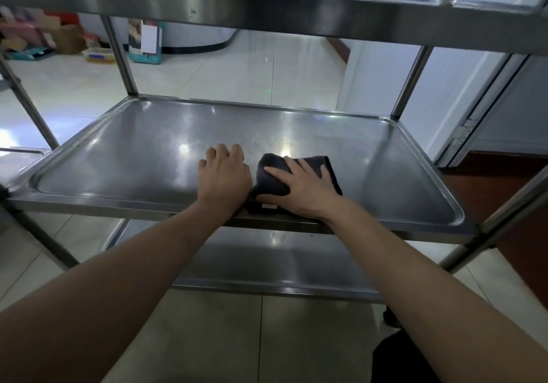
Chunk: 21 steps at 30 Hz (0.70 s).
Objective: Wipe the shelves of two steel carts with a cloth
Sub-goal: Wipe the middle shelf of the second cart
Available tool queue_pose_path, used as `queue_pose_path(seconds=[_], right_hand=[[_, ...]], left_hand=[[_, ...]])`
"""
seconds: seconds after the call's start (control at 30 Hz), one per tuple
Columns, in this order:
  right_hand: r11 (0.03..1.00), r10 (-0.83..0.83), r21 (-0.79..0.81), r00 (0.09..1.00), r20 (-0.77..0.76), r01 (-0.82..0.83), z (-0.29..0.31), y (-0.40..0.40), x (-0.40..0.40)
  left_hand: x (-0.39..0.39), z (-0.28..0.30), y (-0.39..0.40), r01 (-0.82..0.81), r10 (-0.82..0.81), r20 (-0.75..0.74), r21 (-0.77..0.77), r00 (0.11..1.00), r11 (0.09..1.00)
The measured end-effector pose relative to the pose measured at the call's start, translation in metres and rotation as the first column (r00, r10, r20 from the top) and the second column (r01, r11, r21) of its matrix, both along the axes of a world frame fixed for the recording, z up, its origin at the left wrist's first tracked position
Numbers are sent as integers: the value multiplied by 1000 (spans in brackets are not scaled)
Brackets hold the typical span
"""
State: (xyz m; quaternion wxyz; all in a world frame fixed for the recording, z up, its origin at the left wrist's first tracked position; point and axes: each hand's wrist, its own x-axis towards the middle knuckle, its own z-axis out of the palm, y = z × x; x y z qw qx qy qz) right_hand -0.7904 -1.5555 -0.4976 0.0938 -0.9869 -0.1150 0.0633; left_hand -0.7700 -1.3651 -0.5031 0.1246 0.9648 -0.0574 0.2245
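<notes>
A steel cart fills the view, and its middle shelf lies right in front of me. A dark folded cloth lies near that shelf's front edge. My right hand presses flat on the cloth with its fingers spread. Just left of the cloth, my left hand rests on the bare shelf with its fingers bent at the tips, holding nothing. The top shelf crosses overhead, and the bottom shelf shows under my forearms.
A second steel cart's shelf corner shows at the far left. Upright cart posts stand at the shelf corners. Boxes and clutter sit on the tiled floor at the back left. A door frame is at the right.
</notes>
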Motion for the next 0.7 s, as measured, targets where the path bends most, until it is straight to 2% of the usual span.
queue_pose_path(seconds=[0.1, 0.23, 0.4, 0.5, 0.63, 0.7], right_hand=[[999, -18, 30, 1000, 5, 18, -1, -43, -12], [986, -160, 31, 987, -16, 161, 4, -112, -35], [985, -171, 29, 984, -58, 173, 9, -134, -52], [986, -166, 23, 984, -58, 168, 12, -135, -54], [981, -191, 30, 978, -81, 194, 17, -150, -65], [979, -200, 22, 976, -82, 202, 17, -160, -73]], left_hand=[[-1, 2, -1, 24, -24, 16, 4, 1000, 1000], [-3, 5, -2, 69, -69, 17, 5, 997, 998], [-8, 13, -12, 65, -65, -8, 111, 998, 992], [-15, 23, -49, 124, -124, -6, 98, 992, 987], [-35, 25, -118, 177, -178, -58, -14, 982, 984], [-39, 13, -135, 189, -188, -57, 10, 981, 982]])
